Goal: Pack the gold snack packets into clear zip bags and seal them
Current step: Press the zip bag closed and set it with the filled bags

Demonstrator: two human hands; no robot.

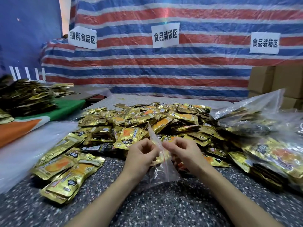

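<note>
Lying on a dark, speckled table [147, 207] is a big heap of gold snack packets [147, 122]; more of them are stacked near the front left corner; a blue, red and white striped sheet [139, 66] hangs like a wall behind the table; brown boxes [275, 82] stand at the far right; a green and orange cloth [65, 108] lies on the left with a darker pile of packets [27, 99] on top of it; a big see-through sack [255, 115] on the right is full of gold packets too.

Both hands are up in front of the heap, close together; the left hand [141, 158] and the right hand [185, 154] each pinch the top edge of one clear zip bag [161, 167] with curled fingers and thumb; the bag has a red line near its mouth and hangs down between the hands to the table.

What is inside the bag is hard to tell, because it is clear and gold shows through from behind; the packets under the hands are hidden; the left pile is blurry and cut off by the edge.

Three white paper signs are stuck on the striped sheet; the left sign [82, 37] says 捆绑食品区; the middle sign [165, 36] says 食品装袋区; the right sign [264, 43] says 食品装箱区; the words on the packets are too small to read.
</note>
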